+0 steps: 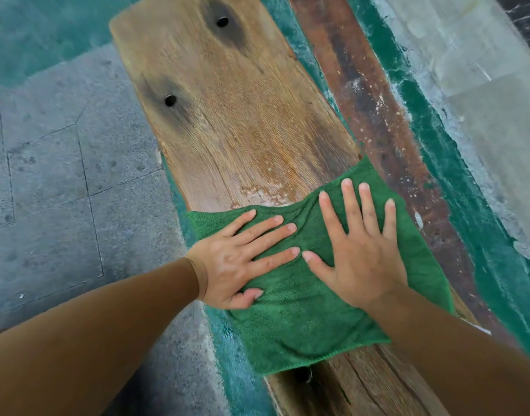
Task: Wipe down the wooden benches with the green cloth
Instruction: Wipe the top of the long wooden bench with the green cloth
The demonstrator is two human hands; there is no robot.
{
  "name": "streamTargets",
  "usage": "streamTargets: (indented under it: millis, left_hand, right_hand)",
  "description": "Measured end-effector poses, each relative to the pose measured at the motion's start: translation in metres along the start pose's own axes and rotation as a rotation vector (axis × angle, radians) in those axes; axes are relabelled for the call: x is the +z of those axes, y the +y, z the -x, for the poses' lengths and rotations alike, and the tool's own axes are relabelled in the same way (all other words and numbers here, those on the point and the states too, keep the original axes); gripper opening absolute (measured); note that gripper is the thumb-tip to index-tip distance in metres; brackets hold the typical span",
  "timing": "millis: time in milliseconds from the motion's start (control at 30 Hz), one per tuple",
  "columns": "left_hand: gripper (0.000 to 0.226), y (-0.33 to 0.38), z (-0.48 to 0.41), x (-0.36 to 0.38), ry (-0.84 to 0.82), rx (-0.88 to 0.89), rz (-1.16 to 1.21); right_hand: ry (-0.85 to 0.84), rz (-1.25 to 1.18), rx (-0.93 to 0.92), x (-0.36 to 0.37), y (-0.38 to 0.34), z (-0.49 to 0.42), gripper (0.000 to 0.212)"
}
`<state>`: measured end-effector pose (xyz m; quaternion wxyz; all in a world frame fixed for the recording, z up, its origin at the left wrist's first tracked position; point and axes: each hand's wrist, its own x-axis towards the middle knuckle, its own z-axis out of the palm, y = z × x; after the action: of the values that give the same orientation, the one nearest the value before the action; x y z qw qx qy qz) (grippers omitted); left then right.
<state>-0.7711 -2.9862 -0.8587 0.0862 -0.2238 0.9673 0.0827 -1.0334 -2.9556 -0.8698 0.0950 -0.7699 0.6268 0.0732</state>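
A long wooden bench plank (242, 115) runs from the top centre toward the bottom right, with two dark holes in its far half. The green cloth (302, 319) lies spread flat across the plank's near part, covering its full width. My left hand (242, 262) presses flat on the cloth's left side, fingers spread and pointing right. My right hand (362, 250) presses flat on the cloth's right side, fingers spread and pointing away from me. Neither hand grips the cloth. A pale wet-looking patch (263, 193) shows on the wood just beyond the cloth.
A darker, worn reddish plank (386, 121) with white specks lies to the right of the bench. Green-painted floor strips (455, 163) run along both sides. Grey stone paving (62, 190) lies left, pale concrete (467, 55) at the upper right.
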Motion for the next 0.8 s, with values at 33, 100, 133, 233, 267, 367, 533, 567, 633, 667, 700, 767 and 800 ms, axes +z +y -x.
streamTargets:
  millis: [33,100,133,233,267,367,533,567,633,667,700,767,800]
  left_hand:
    - [0.077,-0.009,0.001,-0.001,0.001,-0.005,-0.002]
    - [0.077,-0.024,0.001,-0.003,0.005,-0.004,-0.007]
    - [0.077,-0.031,0.000,-0.003,0.004,-0.003,-0.010]
    - [0.077,-0.055,0.000,-0.006,0.001,0.001,-0.013]
    - [0.077,-0.061,0.000,-0.006,0.000,0.007,-0.013]
    - [0.077,-0.078,0.000,-0.007,-0.001,0.013,-0.006]
    - [0.080,-0.107,-0.002,-0.011,-0.015,0.013,0.004]
    - [0.080,-0.118,-0.002,-0.012,-0.014,0.009,0.001]
    - [0.079,-0.133,-0.004,-0.015,-0.017,-0.003,0.009]
    - [0.079,-0.144,-0.004,-0.016,-0.025,-0.019,0.013]
    - [0.080,-0.158,-0.006,-0.017,-0.029,-0.040,0.007]
    - [0.079,-0.176,-0.006,-0.020,-0.023,-0.040,-0.001]
    - [0.079,-0.186,-0.007,-0.022,-0.027,-0.033,0.004]
  right_hand:
    - [0.002,0.000,0.002,-0.001,-0.002,-0.008,0.090]
    - [0.007,-0.003,0.001,-0.005,-0.005,-0.021,0.090]
    - [0.010,-0.007,-0.002,-0.006,-0.006,-0.027,0.090]
    - [0.014,-0.018,-0.009,-0.011,-0.009,-0.047,0.089]
    - [0.012,-0.014,-0.010,-0.012,-0.010,-0.051,0.088]
    - [-0.002,-0.004,-0.024,-0.017,-0.012,-0.064,0.089]
    - [-0.027,0.005,-0.057,-0.026,-0.018,-0.095,0.091]
    - [-0.024,0.006,-0.065,-0.029,-0.020,-0.108,0.091]
    - [-0.023,0.010,-0.083,-0.034,-0.024,-0.128,0.090]
    - [-0.025,0.000,-0.088,-0.037,-0.027,-0.143,0.090]
    - [-0.024,-0.014,-0.085,-0.040,-0.029,-0.159,0.090]
    - [-0.020,-0.020,-0.081,-0.045,-0.034,-0.178,0.089]
    - [-0.023,-0.021,-0.076,-0.046,-0.036,-0.185,0.089]
